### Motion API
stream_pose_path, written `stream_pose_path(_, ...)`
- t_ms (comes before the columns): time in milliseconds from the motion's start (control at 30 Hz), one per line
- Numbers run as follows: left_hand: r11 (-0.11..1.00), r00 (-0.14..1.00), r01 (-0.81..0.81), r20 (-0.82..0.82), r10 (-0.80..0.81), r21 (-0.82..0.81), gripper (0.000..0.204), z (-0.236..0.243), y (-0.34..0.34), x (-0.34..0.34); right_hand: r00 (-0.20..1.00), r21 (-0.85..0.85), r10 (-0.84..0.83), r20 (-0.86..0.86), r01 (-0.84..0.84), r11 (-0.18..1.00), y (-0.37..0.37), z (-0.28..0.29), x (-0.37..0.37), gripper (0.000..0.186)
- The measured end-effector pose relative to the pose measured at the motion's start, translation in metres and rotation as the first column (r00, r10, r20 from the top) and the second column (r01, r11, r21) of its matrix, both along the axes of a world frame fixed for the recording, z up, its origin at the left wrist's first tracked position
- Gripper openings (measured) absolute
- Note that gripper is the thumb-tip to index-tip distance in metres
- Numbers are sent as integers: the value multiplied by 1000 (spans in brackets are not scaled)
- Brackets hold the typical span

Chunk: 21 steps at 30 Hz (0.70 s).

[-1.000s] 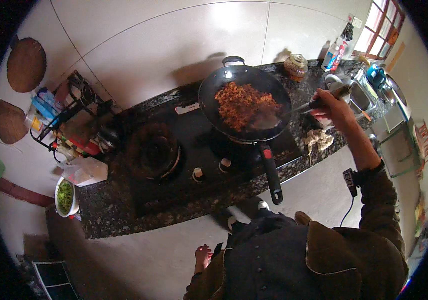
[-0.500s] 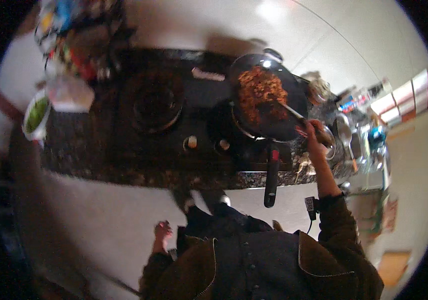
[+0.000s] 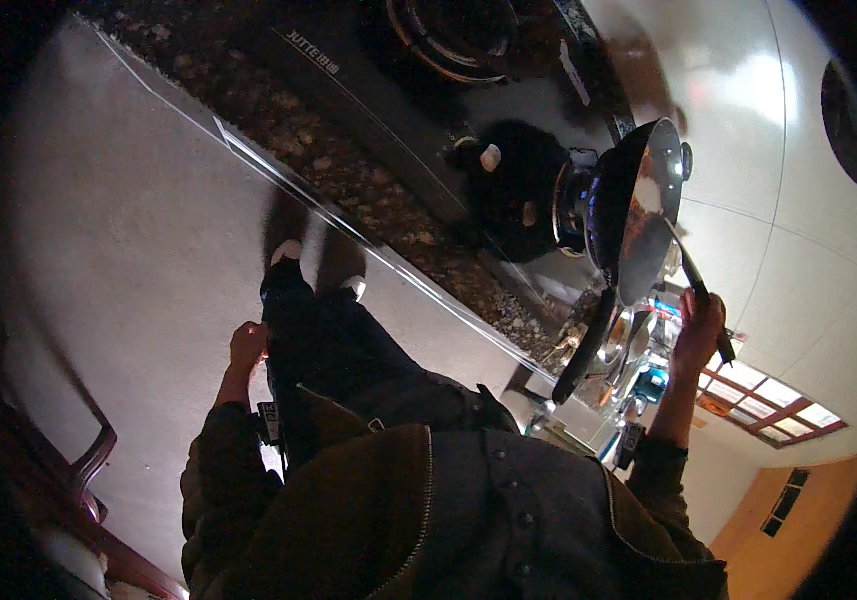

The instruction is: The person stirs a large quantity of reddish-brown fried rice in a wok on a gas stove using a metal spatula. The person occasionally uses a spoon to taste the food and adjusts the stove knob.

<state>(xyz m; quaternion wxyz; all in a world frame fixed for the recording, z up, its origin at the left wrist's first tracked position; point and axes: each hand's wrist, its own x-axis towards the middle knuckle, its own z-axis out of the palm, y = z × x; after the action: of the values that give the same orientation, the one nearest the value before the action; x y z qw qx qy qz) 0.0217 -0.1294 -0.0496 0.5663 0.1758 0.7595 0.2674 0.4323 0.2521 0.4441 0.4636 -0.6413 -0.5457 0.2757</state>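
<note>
My right hand [image 3: 699,335] is closed round the black handle of a spatula [image 3: 691,270] at the right of the view. Its thin shaft reaches to the dark wok [image 3: 634,155], and I cannot make out the tip. Reddish-brown chopped food [image 3: 641,225] lies inside the wok, partly hidden by the near wall. The wok sits on a lit burner [image 3: 571,205], with bluish flame at its side. Nobody grips the wok's long black handle [image 3: 589,345], which points toward me. Low beside my thigh hangs my left hand [image 3: 249,345], its fingers curled, with nothing visible in it.
A second burner [image 3: 454,35] lies on the black stovetop, left of the wok. The speckled stone counter edge [image 3: 349,170] runs diagonally between me and the stove. Bowls and utensils [image 3: 629,345] crowd the counter beyond the wok handle. A dark red wooden chair [image 3: 89,465] stands at lower left.
The whole view has swung and tilted, so the wok now appears side-on farther right. My right hand still holds the spatula at the wok. My left hand still hangs low at my side.
</note>
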Motion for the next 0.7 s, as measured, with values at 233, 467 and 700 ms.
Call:
stream_pose_path(233, 912, 842, -410, 389, 375, 9, 23, -35, -25, -10, 963, -276, 191, 189, -135, 952, -32, 68, 30, 14)
stream_pose_path(467, 999, 996, 12, 86, -15, 36, 31, 85, 103, -56, 706, -217, 357, 611, -285, 934, -4, 35, 22, 13)
stream_pose_path(700, 692, 939, 338, -282, -199, 638, 17, 257, 252, 13, 261, -394, 573, 777, -509, 765, -56, -1, -2, 33)
